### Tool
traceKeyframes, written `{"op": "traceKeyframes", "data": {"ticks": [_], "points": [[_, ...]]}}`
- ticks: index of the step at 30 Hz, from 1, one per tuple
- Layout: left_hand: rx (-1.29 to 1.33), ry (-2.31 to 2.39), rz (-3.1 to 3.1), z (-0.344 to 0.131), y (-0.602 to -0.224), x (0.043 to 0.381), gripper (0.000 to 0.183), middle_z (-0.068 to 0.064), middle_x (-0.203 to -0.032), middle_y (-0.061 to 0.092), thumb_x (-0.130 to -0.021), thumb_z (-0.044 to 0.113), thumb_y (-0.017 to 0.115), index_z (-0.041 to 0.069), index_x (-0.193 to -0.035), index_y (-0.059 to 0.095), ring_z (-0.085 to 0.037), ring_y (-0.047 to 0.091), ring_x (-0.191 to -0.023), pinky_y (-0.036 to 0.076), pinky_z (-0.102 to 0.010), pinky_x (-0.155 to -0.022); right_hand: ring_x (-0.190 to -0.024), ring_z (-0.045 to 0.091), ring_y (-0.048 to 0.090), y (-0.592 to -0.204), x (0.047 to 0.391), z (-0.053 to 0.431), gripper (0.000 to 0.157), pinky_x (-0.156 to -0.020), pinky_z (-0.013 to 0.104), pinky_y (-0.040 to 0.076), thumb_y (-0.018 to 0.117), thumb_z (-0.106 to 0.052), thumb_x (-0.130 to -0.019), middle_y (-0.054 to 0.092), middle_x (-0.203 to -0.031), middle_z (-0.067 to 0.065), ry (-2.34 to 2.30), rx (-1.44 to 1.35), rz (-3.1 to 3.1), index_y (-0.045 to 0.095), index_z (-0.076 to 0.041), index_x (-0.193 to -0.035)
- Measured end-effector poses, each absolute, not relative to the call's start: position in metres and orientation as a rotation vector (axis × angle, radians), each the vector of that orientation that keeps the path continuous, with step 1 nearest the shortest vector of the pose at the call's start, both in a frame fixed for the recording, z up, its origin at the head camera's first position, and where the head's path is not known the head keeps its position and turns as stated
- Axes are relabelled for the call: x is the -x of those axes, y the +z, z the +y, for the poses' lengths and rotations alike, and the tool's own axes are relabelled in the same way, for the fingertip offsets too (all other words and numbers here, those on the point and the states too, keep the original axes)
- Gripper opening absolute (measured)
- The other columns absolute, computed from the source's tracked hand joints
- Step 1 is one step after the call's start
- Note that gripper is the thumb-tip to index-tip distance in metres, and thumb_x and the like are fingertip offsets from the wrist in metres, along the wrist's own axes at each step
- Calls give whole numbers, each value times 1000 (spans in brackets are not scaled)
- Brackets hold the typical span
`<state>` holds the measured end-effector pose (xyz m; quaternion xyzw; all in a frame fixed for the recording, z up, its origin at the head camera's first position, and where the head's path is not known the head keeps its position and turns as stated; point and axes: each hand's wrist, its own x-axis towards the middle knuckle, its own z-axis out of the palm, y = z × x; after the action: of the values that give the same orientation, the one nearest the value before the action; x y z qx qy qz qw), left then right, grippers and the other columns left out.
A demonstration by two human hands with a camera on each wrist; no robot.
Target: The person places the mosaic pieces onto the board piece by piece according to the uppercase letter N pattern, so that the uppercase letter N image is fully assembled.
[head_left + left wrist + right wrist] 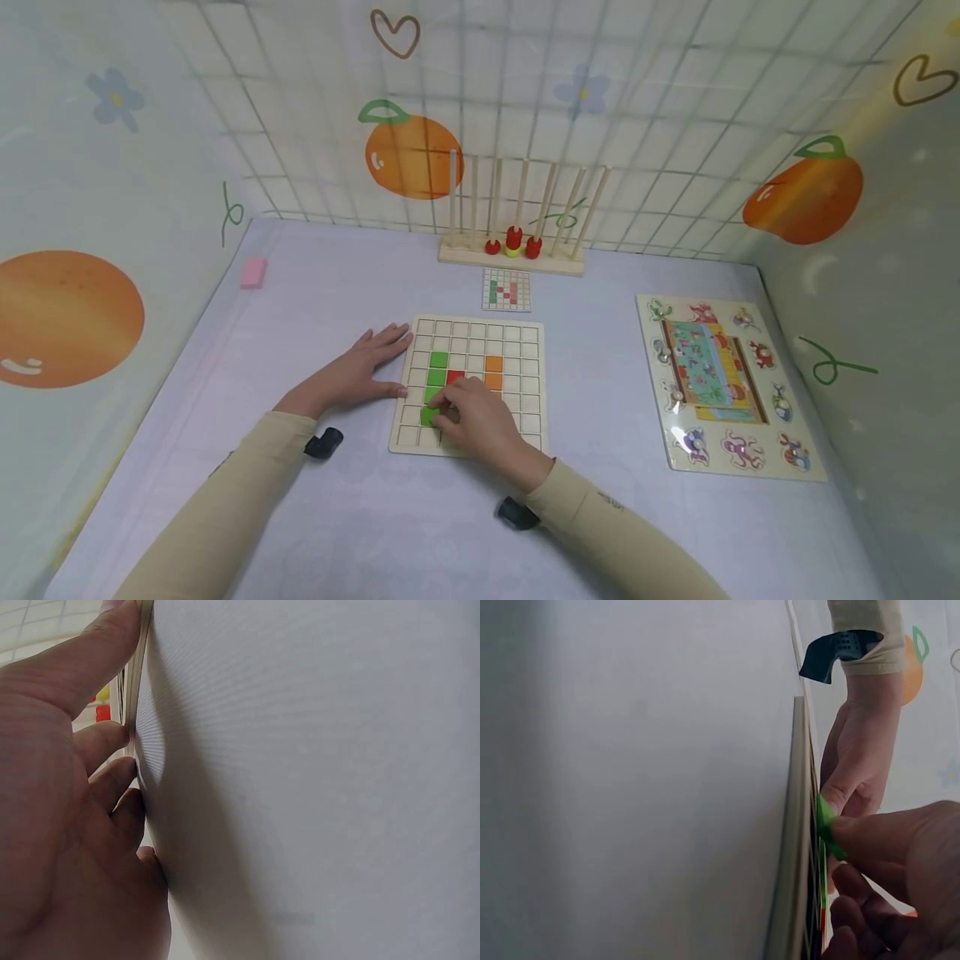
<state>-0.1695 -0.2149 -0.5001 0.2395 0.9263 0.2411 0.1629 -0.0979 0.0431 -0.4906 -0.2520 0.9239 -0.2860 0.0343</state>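
Note:
A wooden grid board [530,367] lies on the table with a column of green square tiles [438,359], a red tile [455,377] and orange tiles [493,364] in its cells. My right hand [480,421] pinches a green tile [828,831] between thumb and finger, low in the green column. That tile is tilted in the right wrist view. Part of the pattern is hidden beneath this hand. With fingers extended, my left hand [348,375] rests at the board's left edge, thumb and fingertips touching it.
Behind the board lies a small pattern card [522,275]. Farther back stands a wooden peg rack [480,254] with red and yellow beads. A pink block [253,272] is at the back left, and an animal puzzle board [720,461] lies on the right.

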Motion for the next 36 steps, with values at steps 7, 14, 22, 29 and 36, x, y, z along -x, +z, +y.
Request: {"op": "traceKeyframes", "data": {"ticks": [7, 14, 22, 29, 36], "points": [[-691, 695, 2636, -215, -499, 170, 102, 0, -171, 14, -85, 58, 75, 18, -163, 25, -23, 5, -157, 0, -46, -129, -91, 8, 54, -489, 98, 46, 13, -71, 20, 50, 77, -27, -92, 63, -99, -10, -873, 762, 2838, 79, -23, -105], [-679, 685, 2641, -215, -500, 169, 101, 2, -171, 13, -85, 59, 74, 19, -163, 24, -23, 4, -157, -1, -46, -129, -91, 8, 55, -485, 98, 53, 14, -71, 22, 51, 74, -23, -93, 62, -97, -10, -913, 708, 2823, 80, -23, -106], [-687, 681, 2646, -216, -500, 170, 101, 0, -171, 13, -86, 57, 75, 17, -163, 25, -24, 5, -157, 0, -46, -129, -92, 8, 52, -485, 100, 68, 15, -73, 23, 51, 73, -25, -94, 62, -100, -10, -941, 619, 2847, 79, -24, -107], [-677, 671, 2646, -216, -500, 169, 101, 0, -171, 12, -85, 58, 75, 16, -163, 25, -22, 5, -157, -2, -43, -129, -87, 9, 49, -483, 100, 91, 14, -67, 23, 49, 72, -20, -93, 61, -98, -12, -990, 524, 2843, 79, -24, -105], [-676, 679, 2643, -216, -501, 169, 99, 3, -171, 12, -87, 58, 74, 18, -163, 24, -21, 4, -157, -2, -43, -129, -88, 11, 56, -477, 106, 120, 13, -75, 27, 53, 75, -22, -94, 64, -98, -9, -988, 379, 2860, 79, -19, -106]]}}
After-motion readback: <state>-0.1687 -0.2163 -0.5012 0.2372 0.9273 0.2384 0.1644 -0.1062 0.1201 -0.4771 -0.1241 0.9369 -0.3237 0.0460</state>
